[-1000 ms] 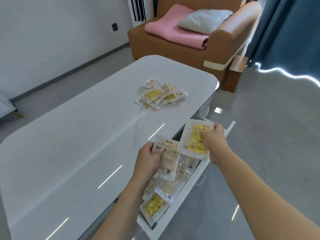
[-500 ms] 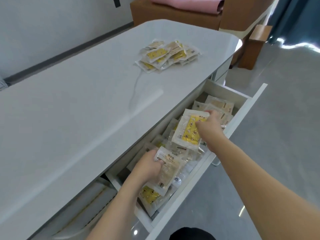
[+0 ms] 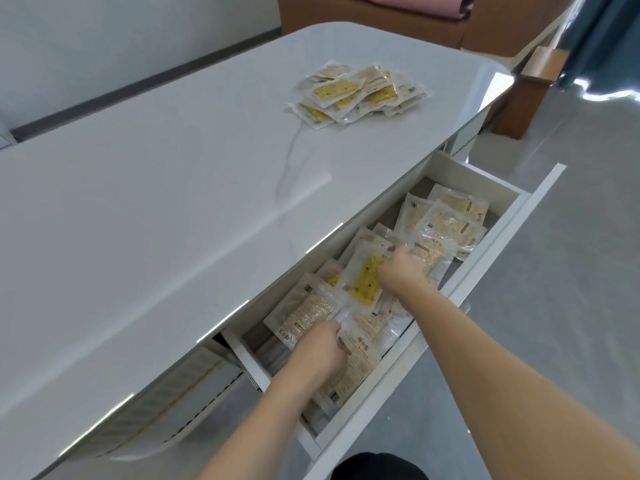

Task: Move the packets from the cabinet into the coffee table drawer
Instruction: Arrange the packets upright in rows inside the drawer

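While our right hand [image 3: 398, 271] pinches a yellow packet [image 3: 365, 280] and our left hand [image 3: 320, 351] grips a beige packet [image 3: 356, 358], both inside the open drawer [image 3: 519, 216], the remaining packet pile [image 3: 356, 95] lies ahead on the surface [image 3: 156, 202], nearer the right hand.

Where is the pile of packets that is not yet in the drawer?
In the head view, the pile lies on the far right part of the tabletop, beyond the open drawer.
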### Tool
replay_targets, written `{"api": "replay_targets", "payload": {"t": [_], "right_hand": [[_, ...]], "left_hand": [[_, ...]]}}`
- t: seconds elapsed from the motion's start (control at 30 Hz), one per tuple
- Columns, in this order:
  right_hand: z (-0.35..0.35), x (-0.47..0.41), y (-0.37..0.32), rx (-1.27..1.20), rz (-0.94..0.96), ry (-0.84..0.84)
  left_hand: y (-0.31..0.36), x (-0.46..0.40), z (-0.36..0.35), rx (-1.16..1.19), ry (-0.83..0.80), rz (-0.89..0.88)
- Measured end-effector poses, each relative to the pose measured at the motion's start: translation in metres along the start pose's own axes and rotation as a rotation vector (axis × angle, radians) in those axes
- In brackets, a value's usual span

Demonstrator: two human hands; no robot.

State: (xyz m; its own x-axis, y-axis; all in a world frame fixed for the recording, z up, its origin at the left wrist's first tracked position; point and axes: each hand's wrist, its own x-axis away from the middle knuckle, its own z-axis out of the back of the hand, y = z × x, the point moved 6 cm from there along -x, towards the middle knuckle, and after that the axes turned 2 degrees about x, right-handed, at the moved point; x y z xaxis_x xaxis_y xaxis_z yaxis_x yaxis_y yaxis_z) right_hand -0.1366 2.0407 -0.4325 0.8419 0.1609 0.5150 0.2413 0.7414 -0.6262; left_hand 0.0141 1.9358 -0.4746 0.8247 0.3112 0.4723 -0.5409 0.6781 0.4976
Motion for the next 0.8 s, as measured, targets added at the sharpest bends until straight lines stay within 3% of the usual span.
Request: {"api": "replay_targets", "payload": {"t": [0.1, 0.23, 0.4, 0.63, 0.8], "right_hand": [[-0.006, 0.007, -0.001, 0.271, 0.062, -0.007], [0.022, 0.043, -0.031, 0.288, 0.237, 0.081], [0.117, 0.127, -0.102, 0.261, 0.288, 0.109], [0.293, 0.289, -0.277, 0.311, 0.474, 0.301], [0.373, 0.408, -0.386, 0.234, 0.546, 0.343]], "left_hand": [[0.004, -0.001, 0.002, -0.052, -0.034, 0.014], [0.044, 0.017, 0.05, -0.055, 0.051, -0.02], [0.152, 0.074, 0.183, -0.069, 0.303, -0.189], [0.302, 0.215, 0.403, -0.108, 0.507, -0.454], [0.371, 0.318, 0.551, -0.181, 0.671, -0.564]]}}
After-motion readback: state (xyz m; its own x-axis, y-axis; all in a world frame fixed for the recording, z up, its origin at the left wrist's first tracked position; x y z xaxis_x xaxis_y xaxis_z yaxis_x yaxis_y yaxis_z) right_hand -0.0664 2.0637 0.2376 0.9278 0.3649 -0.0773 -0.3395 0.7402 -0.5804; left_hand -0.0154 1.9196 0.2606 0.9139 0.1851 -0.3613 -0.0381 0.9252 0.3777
